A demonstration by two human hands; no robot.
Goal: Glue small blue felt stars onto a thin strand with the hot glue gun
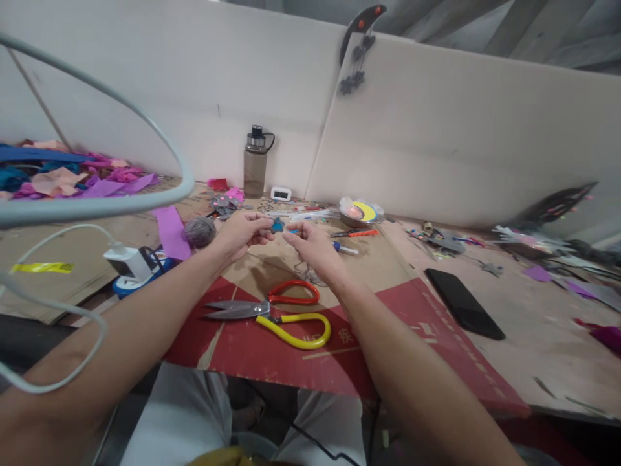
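Note:
My left hand (247, 233) pinches a small teal piece (277, 225), which looks like a little cut-out shape, above the cardboard. Close to its right side, my right hand (310, 244) has its thumb and fingers pressed together. A small blue bit (292, 231) shows at those fingertips, too small to name. Below both hands lie large scissors (264, 310) with one red and one yellow handle loop, their blades pointing left. Grey yarn (310, 274) lies loose under my right hand, and a ball of grey yarn (199, 231) sits left of my left hand.
A water bottle (255, 168) and a small digital clock (281, 194) stand by the white board. A bowl (358, 213) is at the back, a black phone (464, 304) at right. A white charger (129, 264) and looping cable are at left, beside felt scraps (63, 178).

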